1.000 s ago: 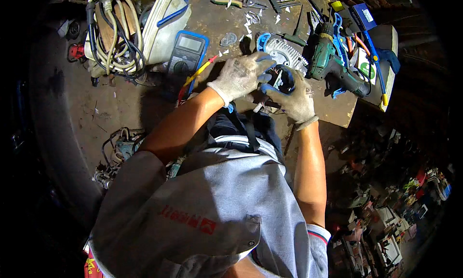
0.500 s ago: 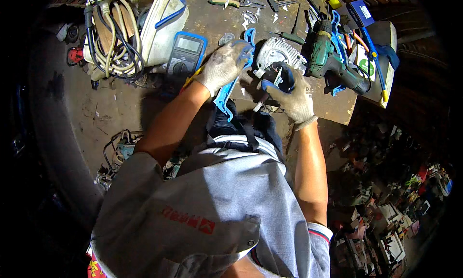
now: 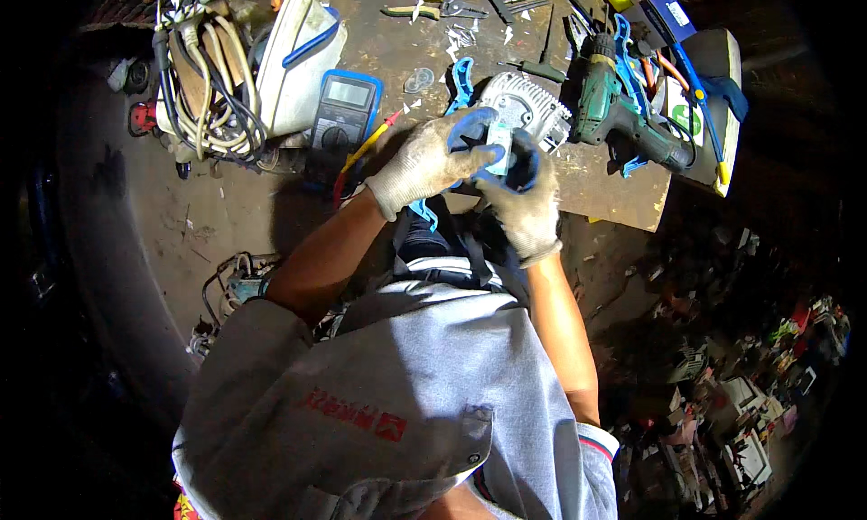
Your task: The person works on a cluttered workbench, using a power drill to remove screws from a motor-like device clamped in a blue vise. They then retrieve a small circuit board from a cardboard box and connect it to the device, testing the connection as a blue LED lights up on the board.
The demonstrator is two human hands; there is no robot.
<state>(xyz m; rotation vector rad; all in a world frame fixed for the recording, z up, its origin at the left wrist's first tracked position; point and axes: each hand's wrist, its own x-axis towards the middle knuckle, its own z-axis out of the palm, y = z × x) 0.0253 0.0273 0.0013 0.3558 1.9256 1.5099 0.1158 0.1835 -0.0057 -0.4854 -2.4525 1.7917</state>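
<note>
My left hand (image 3: pixel 432 161) and my right hand (image 3: pixel 526 204), both in pale work gloves with blue fingertips, meet above the bench's near edge. Between their fingers is a small pale rectangular part (image 3: pixel 498 147); its exact kind does not show. The left thumb and fingers pinch it from the left, while the right fingers curl round it from the right, partly hidden. Just beyond the hands lies a silvery finned metal housing (image 3: pixel 528 105). A long blue plastic piece (image 3: pixel 461 82) runs beneath my left hand, which covers its middle.
Right of the housing lies a green cordless drill (image 3: pixel 603 105); a dark-handled screwdriver (image 3: pixel 542 69) is beyond it. To the left are a blue-edged multimeter (image 3: pixel 346 109), a yellow-red probe (image 3: pixel 368 145) and coiled cables (image 3: pixel 212 87). Pliers (image 3: pixel 433 7) lie at the far side.
My left hand has let go of the blue plastic piece and come over to the small part. My right hand has shifted left and nearer to me with that part.
</note>
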